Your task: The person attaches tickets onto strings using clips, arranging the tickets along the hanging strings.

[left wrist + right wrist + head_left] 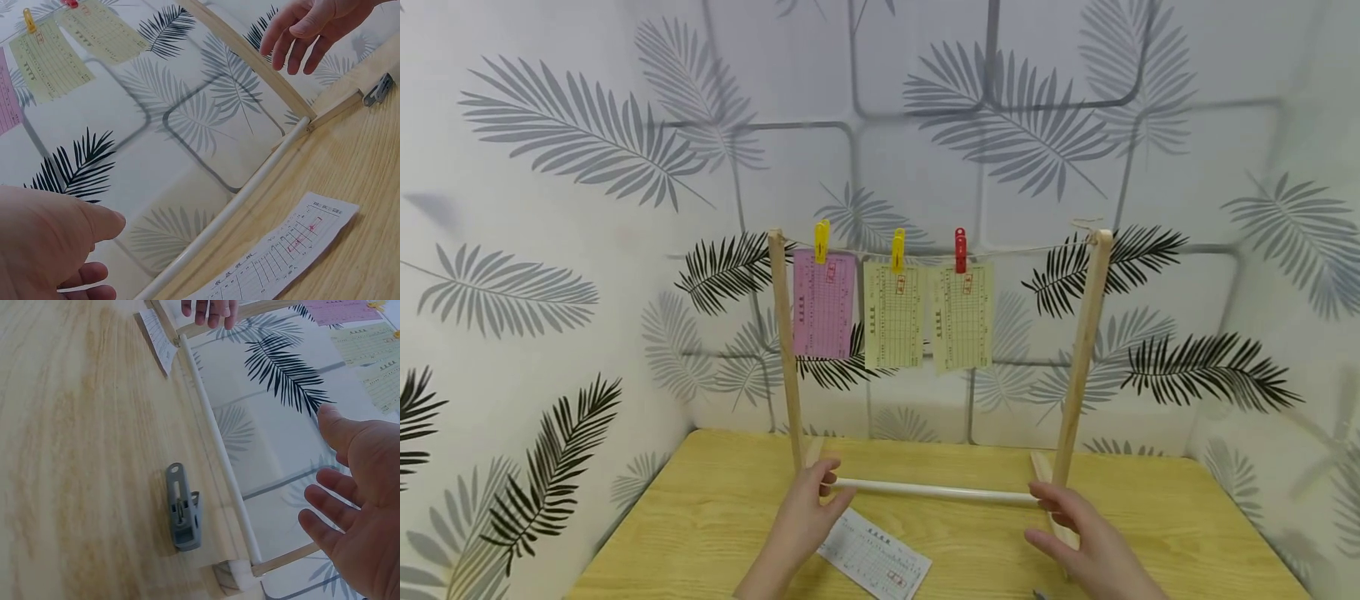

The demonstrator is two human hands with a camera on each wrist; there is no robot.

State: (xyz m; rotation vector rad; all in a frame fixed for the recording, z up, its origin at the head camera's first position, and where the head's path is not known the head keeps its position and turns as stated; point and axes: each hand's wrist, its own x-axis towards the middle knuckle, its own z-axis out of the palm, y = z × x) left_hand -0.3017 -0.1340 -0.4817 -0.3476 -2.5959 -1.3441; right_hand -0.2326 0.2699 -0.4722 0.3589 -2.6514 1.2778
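My left hand (808,510) is near the foot of the left post, its fingers loosely bent around nothing. Below it on the table lies a white printed slip (880,557) with a red stamp. Near the right post hovers my right hand (1078,533), thumb and fingers spread and holding nothing. A grey clothespin (182,509) lies on the table in the right wrist view, by the frame's foot. From the string hang a pink slip (824,308) and two yellow slips, pinned by yellow clothespins (822,242) and a red clothespin (960,250).
A wooden frame stands on the table (715,517), with a left post (785,358), a right post (1082,358) and a string (1022,251) between their tops. A white rod (936,491) joins the posts low down. Leaf-patterned wall covering (917,167) rises behind and at the sides.
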